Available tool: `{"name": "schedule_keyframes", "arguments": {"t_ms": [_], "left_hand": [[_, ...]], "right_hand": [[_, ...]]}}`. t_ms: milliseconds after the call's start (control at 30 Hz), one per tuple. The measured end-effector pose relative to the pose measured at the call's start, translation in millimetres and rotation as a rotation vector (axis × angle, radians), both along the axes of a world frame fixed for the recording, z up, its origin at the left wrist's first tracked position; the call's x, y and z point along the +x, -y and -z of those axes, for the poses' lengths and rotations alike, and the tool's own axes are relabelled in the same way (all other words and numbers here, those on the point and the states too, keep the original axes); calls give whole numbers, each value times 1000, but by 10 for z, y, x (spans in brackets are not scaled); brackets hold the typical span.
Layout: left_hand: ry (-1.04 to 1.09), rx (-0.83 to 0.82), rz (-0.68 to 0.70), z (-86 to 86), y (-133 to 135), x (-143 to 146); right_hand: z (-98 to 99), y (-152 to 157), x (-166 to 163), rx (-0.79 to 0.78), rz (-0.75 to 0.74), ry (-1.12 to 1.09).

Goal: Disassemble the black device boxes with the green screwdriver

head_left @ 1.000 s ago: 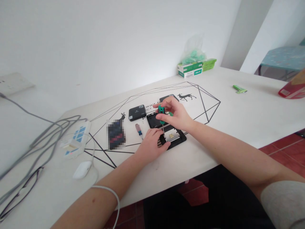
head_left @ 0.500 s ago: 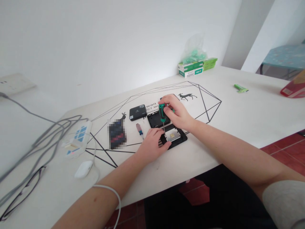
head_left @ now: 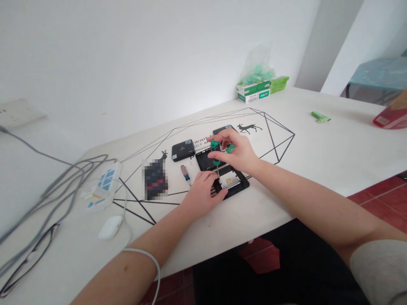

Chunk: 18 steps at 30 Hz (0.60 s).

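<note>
My right hand (head_left: 235, 148) has its thumb and fingers around the green handle of a screwdriver (head_left: 215, 146). The tool stands nearly upright, its shaft pointing down at the left side of an opened black device casing (head_left: 244, 184). A silver metal plate with a small gold-coloured square lies in that casing. My left hand (head_left: 203, 186) grips the casing's left side, thumb at the near edge and fingers toward the far edge. Just behind is another black casing part (head_left: 203, 160), partly covered by my right hand. The screwdriver's tip is too small to make out.
Left of my hands are a second screwdriver (head_left: 185, 173), a black box-shaped device (head_left: 182, 150) and a blurred-out item (head_left: 154, 180). A power strip (head_left: 104, 186), white earbud case (head_left: 110, 227) and glasses (head_left: 28, 258) lie farther left. Green boxes (head_left: 254, 88) stand by the wall.
My right-hand fingers have loosened and spread somewhat around the screwdriver handle. The screwdriver remains upright over the casing. My left hand keeps its place.
</note>
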<state>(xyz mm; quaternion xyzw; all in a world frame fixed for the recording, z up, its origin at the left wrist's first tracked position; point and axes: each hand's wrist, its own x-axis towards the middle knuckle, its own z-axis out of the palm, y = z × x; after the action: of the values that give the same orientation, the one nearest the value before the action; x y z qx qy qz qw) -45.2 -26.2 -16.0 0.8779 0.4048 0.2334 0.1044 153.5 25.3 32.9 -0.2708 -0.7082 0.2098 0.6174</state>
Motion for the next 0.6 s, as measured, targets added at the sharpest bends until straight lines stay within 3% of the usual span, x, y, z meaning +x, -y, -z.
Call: {"name": "schedule_keyframes", "arguments": {"t_ms": [300, 500, 600], "left_hand": [[4, -3, 3, -11, 2, -8], [-4, -5, -3, -3, -1, -8], [-7, -5, -3, 6, -1, -8]], "right_hand": [[60, 15, 24, -74, -109, 86], [27, -70, 34, 257, 25, 130], [13, -80, 34, 318, 81, 122]]}}
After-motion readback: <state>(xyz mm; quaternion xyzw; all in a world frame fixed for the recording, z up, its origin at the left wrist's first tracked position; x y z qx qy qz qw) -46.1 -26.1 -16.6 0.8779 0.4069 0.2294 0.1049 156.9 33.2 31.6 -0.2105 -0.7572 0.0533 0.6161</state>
